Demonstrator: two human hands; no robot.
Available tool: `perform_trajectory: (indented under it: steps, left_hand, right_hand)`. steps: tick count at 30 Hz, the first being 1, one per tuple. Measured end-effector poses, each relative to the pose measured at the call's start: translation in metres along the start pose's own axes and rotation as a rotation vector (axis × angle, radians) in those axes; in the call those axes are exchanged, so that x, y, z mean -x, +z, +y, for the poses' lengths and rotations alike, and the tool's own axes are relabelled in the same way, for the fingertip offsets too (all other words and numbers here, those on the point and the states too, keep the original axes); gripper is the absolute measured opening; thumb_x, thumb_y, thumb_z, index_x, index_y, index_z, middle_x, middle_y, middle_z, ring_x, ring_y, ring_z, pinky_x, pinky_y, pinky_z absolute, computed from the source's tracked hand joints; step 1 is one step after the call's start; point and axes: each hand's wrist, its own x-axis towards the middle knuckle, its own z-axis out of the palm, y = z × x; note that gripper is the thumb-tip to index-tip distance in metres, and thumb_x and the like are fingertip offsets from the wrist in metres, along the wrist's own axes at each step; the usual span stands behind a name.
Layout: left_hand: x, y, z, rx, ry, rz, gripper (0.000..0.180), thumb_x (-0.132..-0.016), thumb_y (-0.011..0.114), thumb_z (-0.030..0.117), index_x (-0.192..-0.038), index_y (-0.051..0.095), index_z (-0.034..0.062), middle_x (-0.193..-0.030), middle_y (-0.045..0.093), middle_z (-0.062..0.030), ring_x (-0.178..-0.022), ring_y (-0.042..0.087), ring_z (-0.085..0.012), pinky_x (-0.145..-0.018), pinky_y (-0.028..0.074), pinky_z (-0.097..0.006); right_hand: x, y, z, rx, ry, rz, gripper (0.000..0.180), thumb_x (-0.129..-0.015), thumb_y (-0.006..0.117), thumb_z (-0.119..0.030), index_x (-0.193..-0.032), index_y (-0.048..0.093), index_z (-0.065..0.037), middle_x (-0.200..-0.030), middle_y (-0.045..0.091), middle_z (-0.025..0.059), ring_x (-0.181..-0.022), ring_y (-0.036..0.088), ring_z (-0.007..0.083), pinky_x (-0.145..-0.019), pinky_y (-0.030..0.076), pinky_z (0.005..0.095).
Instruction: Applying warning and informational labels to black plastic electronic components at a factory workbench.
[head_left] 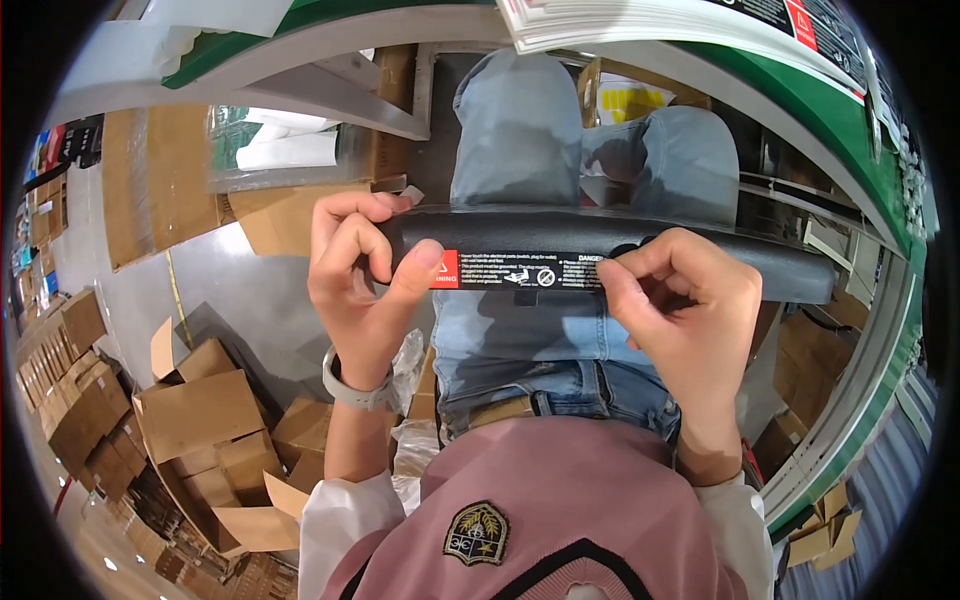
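Note:
Across my lap lies a long black plastic part (750, 262), like a curved bar, its full shape not clear. On its near face is a narrow black warning label (520, 272) with a red left end. My left hand (362, 262) grips the bar's left end, fingers curled over and behind it, the thumb against the label's red end. By those fingertips shows a small pale scrap (411, 194). At the label's right end, my right hand (695, 305) is closed in a pinch, thumb and forefinger on the label's edge. Its other fingers are curled under and partly hidden.
Ahead runs a green-edged bench (340, 30) with a stack of printed sheets (600, 25) on it. An open carton (280, 215) with white papers stands at the left. More empty cardboard boxes (200, 400) are piled on the floor at lower left. A green-edged frame (895, 330) curves along the right.

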Motion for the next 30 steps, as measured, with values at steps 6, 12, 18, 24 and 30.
perform_trajectory:
  steps: [6,12,18,24,30]
  left_hand:
    - [0.002,-0.002,0.0,0.021,-0.005,-0.006,0.046,-0.076,0.082,0.014,-0.063,0.038,0.0056,-0.105,0.051,-0.0123,-0.102,0.061,-0.0262,-0.083,0.046,-0.033]
    - [0.0,-0.002,-0.003,0.014,-0.008,-0.018,0.046,-0.076,0.082,0.013,-0.064,0.039,0.006,-0.105,0.051,-0.012,-0.102,0.059,-0.026,-0.085,0.045,-0.033]
    - [-0.007,-0.002,0.008,-0.017,0.017,-0.054,0.043,-0.075,0.079,0.006,-0.065,0.037,0.0054,-0.104,0.053,-0.0127,-0.102,0.059,-0.0244,-0.086,0.045,-0.032]
    - [-0.005,-0.003,-0.006,0.041,0.028,-0.121,0.032,-0.083,0.067,0.006,-0.072,0.038,0.0054,-0.106,0.059,-0.0179,-0.094,0.054,-0.022,-0.089,0.043,-0.033]
    - [-0.03,0.005,0.003,-0.215,0.308,-0.194,0.016,-0.086,0.065,0.01,-0.099,0.062,-0.0002,-0.103,0.063,-0.0179,-0.093,0.062,-0.0302,-0.085,0.049,-0.039]
  right_hand:
    - [0.002,0.0,0.002,0.023,-0.045,-0.01,0.016,-0.078,0.076,0.0,-0.072,0.062,0.002,-0.065,0.061,0.0044,-0.051,0.056,0.0069,-0.047,0.044,0.0208]
    - [-0.001,0.002,0.005,0.043,-0.09,0.004,0.017,-0.077,0.076,0.001,-0.071,0.06,0.001,-0.065,0.061,0.0048,-0.051,0.057,0.0085,-0.047,0.045,0.0217]
    - [-0.002,-0.015,-0.009,0.45,-0.295,0.008,0.028,-0.072,0.082,-0.012,-0.067,0.056,-0.003,-0.062,0.056,0.0065,-0.046,0.056,0.0193,-0.044,0.045,0.0314]
    - [-0.003,0.011,-0.013,0.796,-0.834,-0.182,0.056,-0.071,0.071,-0.028,-0.125,0.064,-0.014,-0.136,0.054,0.0065,-0.128,0.049,0.0277,-0.101,0.042,0.051]
    - [-0.009,-0.03,0.05,0.843,-0.935,0.144,0.053,-0.079,0.062,-0.017,-0.132,0.058,-0.011,-0.132,0.06,0.0057,-0.111,0.06,0.025,-0.09,0.049,0.043]
